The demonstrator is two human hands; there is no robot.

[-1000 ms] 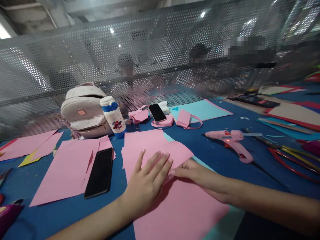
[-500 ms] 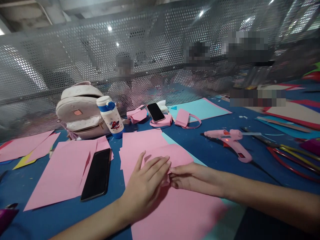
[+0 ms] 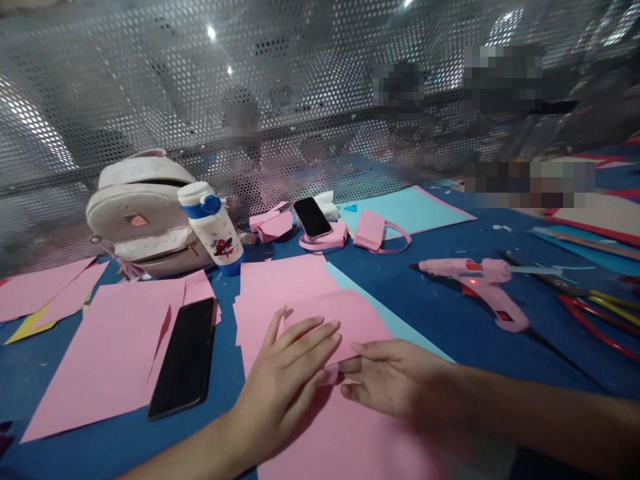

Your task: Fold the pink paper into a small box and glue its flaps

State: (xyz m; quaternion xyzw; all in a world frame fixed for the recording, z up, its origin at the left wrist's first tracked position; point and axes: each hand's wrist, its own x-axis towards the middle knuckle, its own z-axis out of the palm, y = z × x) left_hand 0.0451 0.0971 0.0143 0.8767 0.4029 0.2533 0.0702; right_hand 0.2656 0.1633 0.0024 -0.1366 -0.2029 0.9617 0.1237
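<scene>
My left hand (image 3: 287, 373) lies flat with its fingers spread on a folded pink paper sheet (image 3: 345, 313) in front of me. My right hand (image 3: 395, 380) comes in from the right, fingers stretched out and together, pressing the same sheet where its fold meets the larger pink sheet (image 3: 350, 440) underneath. The fingertips of both hands nearly touch. Neither hand holds anything.
A black phone (image 3: 184, 355) lies on pink sheets (image 3: 105, 360) at the left. A white backpack (image 3: 143, 213) and a water bottle (image 3: 213, 230) stand behind. A second phone (image 3: 311, 217), pink paper pieces, a pink glue gun (image 3: 477, 280), scissors (image 3: 595, 310) and a perforated metal screen (image 3: 150, 80) surround the blue table (image 3: 440, 313).
My right hand has slid a little toward me along the fold and flattened. The left hand stays pressed on the paper. The camera has tilted down slightly.
</scene>
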